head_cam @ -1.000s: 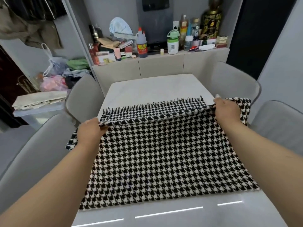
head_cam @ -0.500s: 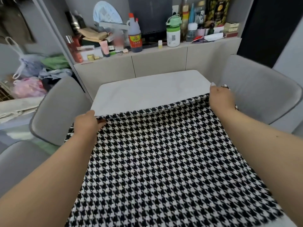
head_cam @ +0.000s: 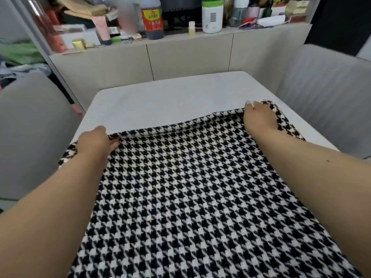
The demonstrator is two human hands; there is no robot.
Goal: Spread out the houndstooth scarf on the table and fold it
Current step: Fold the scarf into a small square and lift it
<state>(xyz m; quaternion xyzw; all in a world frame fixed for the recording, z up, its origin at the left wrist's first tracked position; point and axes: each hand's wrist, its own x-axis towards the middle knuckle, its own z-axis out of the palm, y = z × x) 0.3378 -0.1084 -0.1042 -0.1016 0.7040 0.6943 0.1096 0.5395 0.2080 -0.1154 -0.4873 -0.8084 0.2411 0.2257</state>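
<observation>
Item: houndstooth scarf [head_cam: 190, 197]. It is lying across the near part of the white desk [head_cam: 170, 101], filling the centre and bottom of the frame, its far folded edge running from centre left up toward centre right. The far part of the desk is showing bare beyond that edge.

Left hand [head_cam: 94, 143]: you are holding it at the scarf's far left corner, centre left of the frame, fingers curled round the folded edge, cloth bunching at the thumb. A bit of scarf is hanging past the desk's left edge behind your wrist.

Right hand [head_cam: 259, 119]: you are resting it on the far right corner, right of centre, fingers bent down over the edge and gripping the cloth; one pale nail is showing. Scarf is continuing along the desk's right edge beside your hand.

Surroundings: grey chairs [head_cam: 329, 91] are standing at both sides. A cluttered shelf [head_cam: 180, 39] is running along the top of the frame, carrying a dark sauce bottle [head_cam: 152, 19] and a white bottle [head_cam: 212, 15].
</observation>
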